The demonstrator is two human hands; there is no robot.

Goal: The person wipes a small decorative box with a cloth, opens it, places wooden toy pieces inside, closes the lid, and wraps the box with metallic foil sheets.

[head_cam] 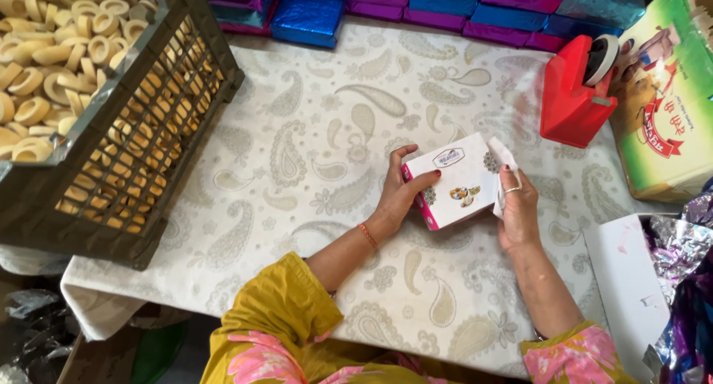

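A small white box with pink edges (454,180) is held above a paisley tablecloth (312,154), gripped by the left hand (401,194) with fingers curled around its edge; its end flap is pinched by the right hand (516,206). A red tape dispenser (575,90) is seen nearby.

Table (312,131) covered with a white paisley cloth. On it, left of the hands: dark plastic crate (148,161) of pale ring-shaped pieces. Beyond the hands: row of shiny blue and purple wrapped boxes (445,9). Right of the hands: red tape dispenser (575,94), green printed carton (668,109), white sheet (624,280).
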